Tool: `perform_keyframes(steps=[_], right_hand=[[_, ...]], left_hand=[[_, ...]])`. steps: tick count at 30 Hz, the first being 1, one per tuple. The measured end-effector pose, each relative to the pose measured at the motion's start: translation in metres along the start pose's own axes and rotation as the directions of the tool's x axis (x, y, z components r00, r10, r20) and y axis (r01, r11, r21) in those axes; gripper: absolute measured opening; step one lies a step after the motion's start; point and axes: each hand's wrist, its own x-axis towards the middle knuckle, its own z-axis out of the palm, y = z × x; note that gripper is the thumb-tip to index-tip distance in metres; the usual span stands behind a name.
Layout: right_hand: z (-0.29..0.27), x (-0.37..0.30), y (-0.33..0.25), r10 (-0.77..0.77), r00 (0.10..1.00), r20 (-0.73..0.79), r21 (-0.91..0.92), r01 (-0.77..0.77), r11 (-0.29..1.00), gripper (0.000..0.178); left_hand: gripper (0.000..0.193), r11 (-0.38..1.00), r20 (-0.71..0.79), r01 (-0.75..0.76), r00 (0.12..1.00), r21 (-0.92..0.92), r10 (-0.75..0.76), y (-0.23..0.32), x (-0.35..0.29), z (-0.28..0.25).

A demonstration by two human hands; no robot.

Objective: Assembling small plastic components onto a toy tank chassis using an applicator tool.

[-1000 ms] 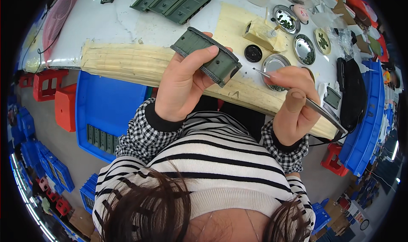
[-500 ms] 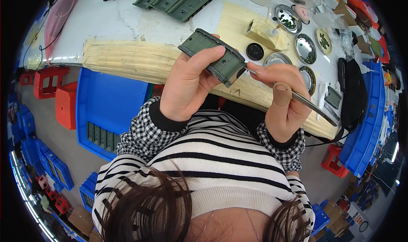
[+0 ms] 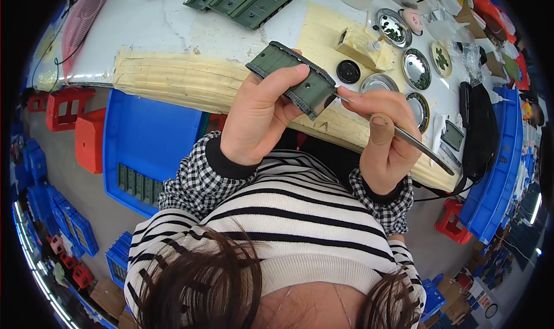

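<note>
My left hand [image 3: 258, 107] grips a dark green curved panel [image 3: 288, 69] with ridged edges, its thumb pressed on the upper face. Between the thumb and fingers of my right hand [image 3: 386, 124] is a slim metal tool [image 3: 424, 147], which looks like tweezers. The tool's tip is at the panel's right end; whether it touches, I cannot tell. Both hands are raised near the table's front edge. On the table ahead lies a larger group of similar green panels [image 3: 245, 3].
Silver dishes [image 3: 416, 69] of small dark green parts and a black round lid [image 3: 348, 71] are on the right. Near them sits a tape-covered block [image 3: 363, 49]. A blue bin [image 3: 156, 127] with green panels stands below left, beside red stools [image 3: 89, 141]. A pink basket [image 3: 85, 20] is far left.
The panel and both hands show almost no movement relative to each other. The whole scene has shifted slightly in the picture.
</note>
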Motion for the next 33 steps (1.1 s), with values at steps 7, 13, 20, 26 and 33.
perform_keyframes(steps=[7, 13, 20, 26, 33], right_hand=[[-0.003, 0.002, -0.004, -0.027, 0.998, 0.052, -0.068, 0.03, 0.997, 0.012], [-0.004, 0.001, -0.005, -0.023, 0.997, 0.069, -0.086, 0.029, 0.996, 0.012], [-0.003, 0.003, -0.012, -0.036, 0.993, 0.108, -0.165, 0.054, 0.985, 0.012], [-0.005, -0.001, -0.009, -0.071, 0.993, 0.091, -0.178, 0.086, 0.98, 0.012], [-0.007, -0.007, -0.009, -0.129, 0.989, 0.072, -0.132, 0.138, 0.982, 0.017]], left_hand=[[0.031, 0.999, -0.003, -0.004, 1.0, -0.033, 0.004, -0.002, -0.001, 0.0], [0.028, 1.0, -0.01, -0.005, 1.0, -0.023, 0.005, -0.003, -0.002, 0.002], [0.028, 0.998, 0.001, -0.025, 1.0, -0.056, 0.025, -0.006, -0.002, 0.0], [0.03, 0.998, 0.006, -0.014, 1.0, -0.066, 0.014, -0.007, -0.003, 0.003], [0.035, 0.996, 0.048, 0.0, 0.999, -0.092, 0.005, -0.006, -0.005, 0.008]])
